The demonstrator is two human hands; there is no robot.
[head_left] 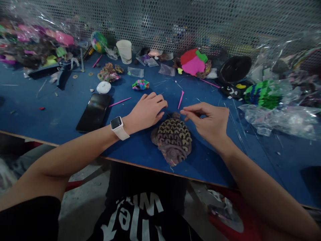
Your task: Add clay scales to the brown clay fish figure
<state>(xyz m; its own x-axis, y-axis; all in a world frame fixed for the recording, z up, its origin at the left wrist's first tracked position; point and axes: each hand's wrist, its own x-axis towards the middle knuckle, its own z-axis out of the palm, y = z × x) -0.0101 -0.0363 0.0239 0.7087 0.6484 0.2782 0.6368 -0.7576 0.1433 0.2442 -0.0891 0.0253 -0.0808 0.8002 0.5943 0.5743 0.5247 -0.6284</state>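
Observation:
A brown modelling-clay fish [173, 139] lies on the blue table near its front edge, rows of curved yellowish and dark scales covering its body. My left hand [149, 111], with a white watch on the wrist, hovers at the upper left of the fish. Its fingers are loosely curled, with a gap between thumb and forefinger, and nothing is plainly held. To the upper right of the fish is my right hand [209, 118], thumb and forefinger pinched together. Whatever is between those tips is too small to make out. Beyond the fish lies a pink modelling tool [181, 99].
A black phone [94, 113] and a white earbud case [103, 87] lie left of my left hand. Behind stand a paper cup [124, 52] and colourful clay pieces [193, 63]. Plastic wrapping [281, 117] sits at right, before a perforated metal screen [160, 23].

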